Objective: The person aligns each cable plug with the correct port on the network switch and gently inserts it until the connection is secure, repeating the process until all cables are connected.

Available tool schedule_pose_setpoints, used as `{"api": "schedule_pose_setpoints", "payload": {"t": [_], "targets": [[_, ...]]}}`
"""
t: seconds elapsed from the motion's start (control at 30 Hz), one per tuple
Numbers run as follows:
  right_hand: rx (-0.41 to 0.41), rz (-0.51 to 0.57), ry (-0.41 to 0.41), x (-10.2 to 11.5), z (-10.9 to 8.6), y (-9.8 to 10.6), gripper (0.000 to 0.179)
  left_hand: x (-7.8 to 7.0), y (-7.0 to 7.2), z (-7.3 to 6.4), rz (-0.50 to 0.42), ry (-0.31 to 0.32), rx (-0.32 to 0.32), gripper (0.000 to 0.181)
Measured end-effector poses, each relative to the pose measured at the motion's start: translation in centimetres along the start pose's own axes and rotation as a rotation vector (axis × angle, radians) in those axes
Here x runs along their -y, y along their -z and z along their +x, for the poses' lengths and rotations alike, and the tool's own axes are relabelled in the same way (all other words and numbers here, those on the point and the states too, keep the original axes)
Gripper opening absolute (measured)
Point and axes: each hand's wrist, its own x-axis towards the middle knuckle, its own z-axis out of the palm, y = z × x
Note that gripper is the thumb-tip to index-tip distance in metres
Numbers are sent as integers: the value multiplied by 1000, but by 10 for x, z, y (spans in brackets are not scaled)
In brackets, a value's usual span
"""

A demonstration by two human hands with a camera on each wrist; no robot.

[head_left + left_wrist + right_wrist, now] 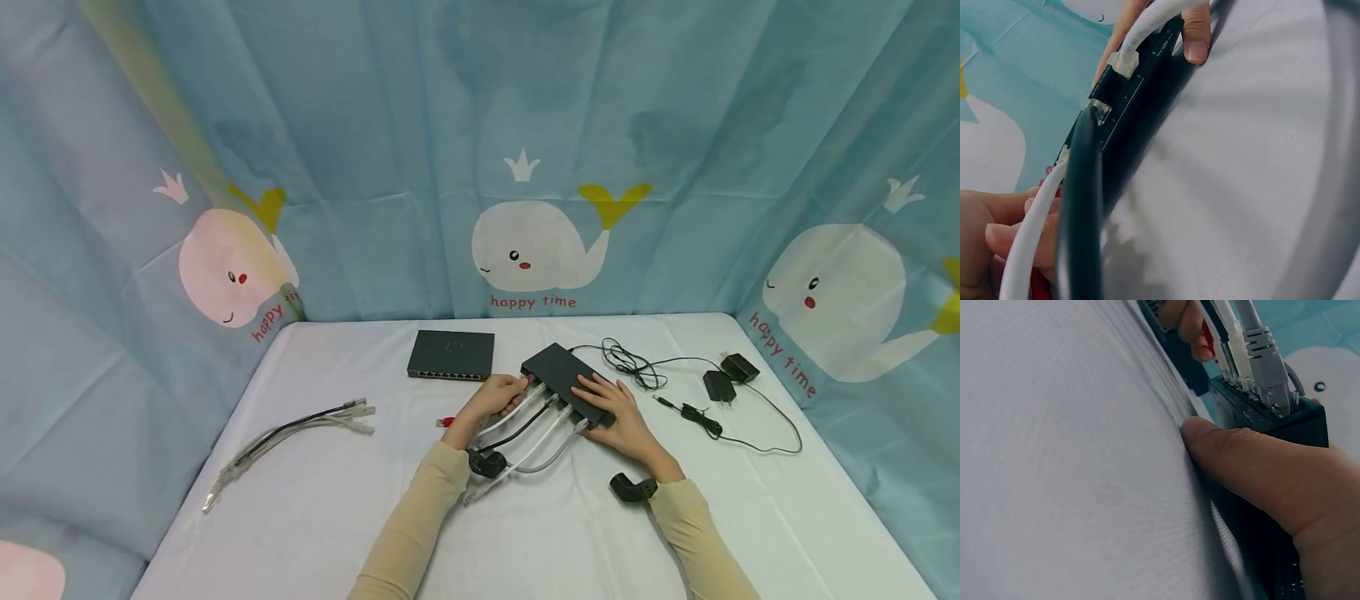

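A black network switch (pixel 558 375) lies at an angle on the white table, with white, black and grey network cables plugged into its near side. My right hand (pixel 621 421) grips its right end, fingers over the top and thumb (pixel 1241 456) along the underside. At the left end of the port row, my left hand (pixel 491 398) pinches a red network cable (pixel 1041 284) near its plug. How far that plug sits in its port is hidden by the fingers. The red cable's other end (pixel 446 422) pokes out left of the wrist.
A second black switch (pixel 452 353) lies behind to the left. A bundle of grey and black network cables (pixel 288 427) is at the left. To the right are two power adapters (pixel 739 367) and coiled black cords (pixel 632 363). Patterned curtains (pixel 375 167) enclose the table.
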Motion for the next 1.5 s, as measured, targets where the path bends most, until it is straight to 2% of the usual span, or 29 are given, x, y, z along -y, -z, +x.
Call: {"api": "schedule_pose_setpoints", "payload": {"t": [0.2,0.5,0.7,0.83,1.17,1.5], "targets": [[2,-1,10,0,0,1,74,2,-2,2,0,-22,-23,33],[10,17,4,1,1,1,73,-3,-2,7,13,1,-52,28],[16,50,-8,1,1,2,70,-7,3,12,-61,35,-1,26],[27,73,-21,2,1,2,70,-8,4,15,-101,33,34,29],[12,139,-26,0,1,3,71,-11,1,20,-230,39,3,25],[-12,188,-37,1,3,4,71,-17,-1,24,-222,54,-11,25]]}}
